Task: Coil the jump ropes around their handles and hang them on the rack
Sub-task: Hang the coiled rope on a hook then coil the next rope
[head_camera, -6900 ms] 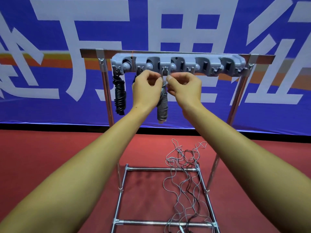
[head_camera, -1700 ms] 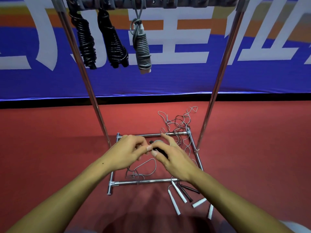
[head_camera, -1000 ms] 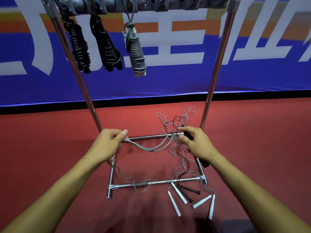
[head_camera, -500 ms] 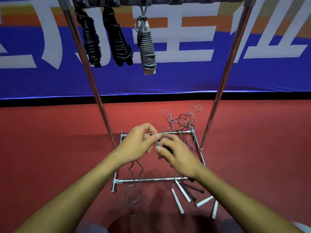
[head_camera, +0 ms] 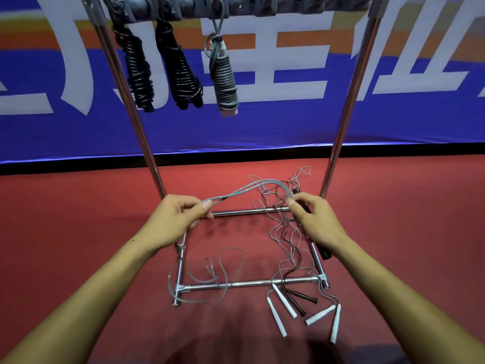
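Hands [head_camera: 246,219] now apart, rope [head_camera: 252,186] stretched.

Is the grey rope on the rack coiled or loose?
Coiled. The grey rope is wound tightly around its handles and hangs from the rack.

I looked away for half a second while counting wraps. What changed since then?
The hands moved apart: the left hand drew the grey rope out leftward, the right hand kept gripping the black handles. Three coiled ropes stayed on the rack; the loose handles stayed on the floor.
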Motion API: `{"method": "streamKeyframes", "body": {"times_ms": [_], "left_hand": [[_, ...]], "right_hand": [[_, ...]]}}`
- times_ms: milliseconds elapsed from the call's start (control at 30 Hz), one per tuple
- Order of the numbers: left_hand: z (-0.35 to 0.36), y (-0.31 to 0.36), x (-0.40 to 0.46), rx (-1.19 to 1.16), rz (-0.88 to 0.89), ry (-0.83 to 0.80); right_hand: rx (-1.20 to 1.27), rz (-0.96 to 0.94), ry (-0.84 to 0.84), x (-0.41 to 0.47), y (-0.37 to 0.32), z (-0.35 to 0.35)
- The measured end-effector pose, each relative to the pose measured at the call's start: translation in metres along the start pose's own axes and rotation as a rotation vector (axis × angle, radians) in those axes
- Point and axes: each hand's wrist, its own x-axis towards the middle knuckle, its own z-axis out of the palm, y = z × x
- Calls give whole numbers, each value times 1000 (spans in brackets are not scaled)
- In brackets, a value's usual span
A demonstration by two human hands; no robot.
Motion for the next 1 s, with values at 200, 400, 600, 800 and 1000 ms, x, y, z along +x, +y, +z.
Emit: {"method": "streamKeyframes", "body": {"times_ms": [200,400,600,800,1000], "left_hand": [[6,-5,14,513,12,-51],[48,20,6,334,170,-242],[20,6,3,139,58,-251],[-11,-14,0,35,89,-45],[-6,-15,7,186,135,101]], "right_hand": [[-119,-77,-127,-13,-25,1],[-397,-215,-371,-40,-31,54],[-92,-199,3,-10,-18,25],[-174,-53,18,5,11,-13],[-225,0,-210,-5,5,3]]}}
